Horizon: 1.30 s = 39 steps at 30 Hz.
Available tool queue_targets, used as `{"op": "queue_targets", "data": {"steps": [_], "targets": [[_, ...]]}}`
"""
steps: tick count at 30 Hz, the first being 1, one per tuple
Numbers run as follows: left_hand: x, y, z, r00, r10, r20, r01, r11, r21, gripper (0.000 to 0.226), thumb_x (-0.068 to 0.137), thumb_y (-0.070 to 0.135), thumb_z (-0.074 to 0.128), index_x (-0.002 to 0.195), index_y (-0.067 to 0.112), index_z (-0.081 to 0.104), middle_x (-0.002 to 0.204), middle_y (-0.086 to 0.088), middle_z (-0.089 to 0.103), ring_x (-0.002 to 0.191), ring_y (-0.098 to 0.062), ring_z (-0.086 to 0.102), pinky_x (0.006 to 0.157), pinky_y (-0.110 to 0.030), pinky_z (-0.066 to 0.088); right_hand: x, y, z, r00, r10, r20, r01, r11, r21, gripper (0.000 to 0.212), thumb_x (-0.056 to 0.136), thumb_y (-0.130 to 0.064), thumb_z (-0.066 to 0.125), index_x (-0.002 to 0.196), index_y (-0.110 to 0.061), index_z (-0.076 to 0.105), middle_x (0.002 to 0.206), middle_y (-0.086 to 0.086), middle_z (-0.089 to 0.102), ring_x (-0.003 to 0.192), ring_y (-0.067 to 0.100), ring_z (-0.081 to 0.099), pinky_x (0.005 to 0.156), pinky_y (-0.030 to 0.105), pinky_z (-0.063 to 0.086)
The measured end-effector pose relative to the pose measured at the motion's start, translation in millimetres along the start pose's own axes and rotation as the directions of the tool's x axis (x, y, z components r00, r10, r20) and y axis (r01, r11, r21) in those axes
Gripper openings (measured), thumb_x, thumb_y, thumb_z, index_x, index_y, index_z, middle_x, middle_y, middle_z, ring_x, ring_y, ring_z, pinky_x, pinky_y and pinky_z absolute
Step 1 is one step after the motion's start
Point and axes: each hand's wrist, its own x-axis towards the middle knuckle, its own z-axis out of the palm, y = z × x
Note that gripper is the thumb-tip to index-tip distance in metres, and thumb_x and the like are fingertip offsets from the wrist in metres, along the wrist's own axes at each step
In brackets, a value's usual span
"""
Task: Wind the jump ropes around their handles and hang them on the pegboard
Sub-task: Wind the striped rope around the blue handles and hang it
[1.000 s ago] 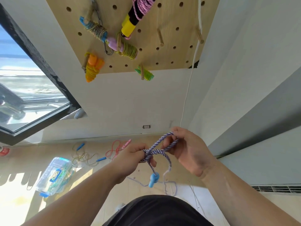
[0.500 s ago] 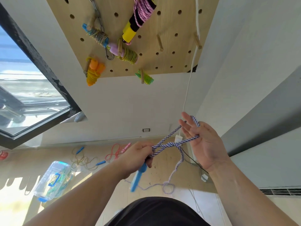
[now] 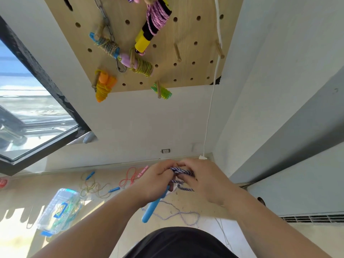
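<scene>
White walls meet in a corner, with a black-framed window [image 3: 28, 108] far left of the fingers and pale wooden flooring below.

Head view: high above the fingers hangs a plywood pegboard [image 3: 186, 30], drilled with rows of round holes and fitted with short wooden pegs [image 3: 177, 53]. Wound bundles hang on it: an orange one [image 3: 104, 86], a ribbed green one [image 3: 162, 91], a pink handle under olive coils [image 3: 143, 66], a blue handle wrapped in rough tan cord [image 3: 107, 46] and a yellow-and-black handle with pink braid [image 3: 152, 23].

The left hand [image 3: 158, 180] is curled round a smooth blue plastic handle [image 3: 151, 209], whose rounded end pokes down below the fist. The right hand [image 3: 204, 183] sits right against it, fingers bent and pinching the twisted blue-and-white rope [image 3: 183, 172], which bunches in loops between the two hands. Below the fingers its slack tail [image 3: 178, 216] curls on the floor.

Left of the fingers lie a thin red rope [image 3: 130, 176], a tangled yellow-green rope [image 3: 93, 187] and a clear plastic box [image 3: 59, 211].
</scene>
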Motion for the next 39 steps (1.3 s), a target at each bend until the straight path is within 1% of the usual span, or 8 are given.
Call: {"op": "queue_targets", "data": {"steps": [5, 11, 16, 21, 26, 31, 34, 39], "targets": [[-0.6, -7.1, -4.1, 0.999, 0.016, -0.044, -0.018, 0.999, -0.028, 0.028, 0.087, 0.012, 0.041, 0.084, 0.021, 0.067, 0.088, -0.002, 0.073, 0.090, -0.027, 0.066, 0.090, -0.047, 0.052, 1.4, -0.7, -0.6, 0.997, -0.039, -0.070, 0.039, 0.999, 0.008, 0.031, 0.103, -0.044, 0.051, 0.075, -0.032, 0.054, 0.063, -0.008, 0.052, 0.063, 0.013, 0.048, 0.061, 0.035, 0.041], [-3.2, -14.5, 3.5, 0.999, -0.042, -0.033, 0.033, 0.972, -0.232, 0.030, 0.107, 0.018, 0.041, 0.107, 0.028, 0.069, 0.105, -0.004, 0.076, 0.105, -0.028, 0.069, 0.095, -0.048, 0.052, -0.8, -1.5, -0.6, 0.969, 0.072, -0.237, 0.016, 0.936, 0.351, 0.019, 0.103, -0.028, 0.057, 0.103, -0.025, 0.076, 0.092, -0.008, 0.072, 0.089, 0.015, 0.069, 0.081, 0.040, 0.056], [3.1, -16.0, 8.4, 0.979, -0.168, -0.118, 0.085, 0.855, -0.511, 0.029, 0.109, 0.017, 0.040, 0.112, 0.008, 0.068, 0.096, -0.019, 0.075, 0.078, -0.028, 0.068, 0.071, -0.042, 0.057, -9.4, 0.6, -0.6, 0.939, 0.100, -0.329, 0.071, 0.880, 0.470, 0.026, 0.099, -0.031, 0.056, 0.110, -0.021, 0.077, 0.108, -0.010, 0.074, 0.107, 0.015, 0.068, 0.093, 0.030, 0.053], [9.6, -41.1, 1.8, 0.941, -0.262, -0.216, 0.188, 0.932, -0.309, 0.027, 0.107, 0.015, 0.041, 0.102, 0.006, 0.066, 0.084, -0.009, 0.074, 0.076, -0.020, 0.069, 0.079, -0.041, 0.055, -6.3, -5.5, -15.6, 0.857, 0.369, -0.360, 0.083, 0.591, 0.803, 0.039, 0.106, -0.013, 0.047, 0.078, -0.021, 0.073, 0.083, 0.004, 0.073, 0.079, 0.018, 0.068, 0.075, 0.031, 0.054], [15.0, -69.8, -14.9, 0.871, -0.385, -0.305, 0.261, 0.889, -0.376, 0.026, 0.106, 0.016, 0.041, 0.103, 0.007, 0.065, 0.096, -0.018, 0.075, 0.086, -0.030, 0.075, 0.083, -0.047, 0.057, -7.6, 8.0, -32.0, 0.719, 0.522, -0.459, 0.111, 0.566, 0.817, 0.037, 0.108, -0.020, 0.044, 0.076, -0.013, 0.060, 0.071, 0.004, 0.062, 0.059, 0.022, 0.058, 0.070, 0.039, 0.053], [4.4, -87.5, -22.4, 0.900, -0.328, -0.289, 0.254, 0.930, -0.265, 0.024, 0.088, 0.027, 0.056, 0.097, 0.006, 0.066, 0.101, -0.015, 0.071, 0.098, -0.030, 0.070, 0.085, -0.044, 0.054, -10.0, 26.9, -34.6, 0.741, 0.486, -0.463, 0.041, 0.655, 0.755, 0.029, 0.108, -0.022, 0.045, 0.088, -0.015, 0.064, 0.101, 0.005, 0.075, 0.043, 0.012, 0.048, 0.062, 0.032, 0.049], [-3.5, -92.1, -26.7, 0.939, -0.274, -0.208, 0.210, 0.935, -0.285, 0.042, 0.073, 0.045, 0.073, 0.087, 0.005, 0.072, 0.103, -0.014, 0.072, 0.102, -0.028, 0.068, 0.096, -0.045, 0.053, -8.1, 31.8, -40.7, 0.713, 0.551, -0.433, 0.077, 0.553, 0.830, 0.029, 0.109, -0.025, 0.043, 0.090, -0.025, 0.066, 0.114, 0.011, 0.071, 0.048, 0.013, 0.045, 0.064, 0.036, 0.045], [-2.8, -95.2, -18.3, 0.980, -0.160, -0.118, 0.152, 0.985, -0.076, 0.028, 0.084, -0.012, 0.065, 0.079, 0.007, 0.044, 0.094, -0.008, 0.077, 0.091, -0.023, 0.074, 0.094, -0.049, 0.056, 0.1, 17.5, -47.8, 0.805, 0.547, -0.230, 0.062, 0.307, 0.950, 0.024, 0.108, -0.022, 0.045, 0.095, -0.014, 0.064, 0.076, 0.008, 0.056, 0.051, 0.015, 0.039, 0.048, 0.027, 0.041]]}}
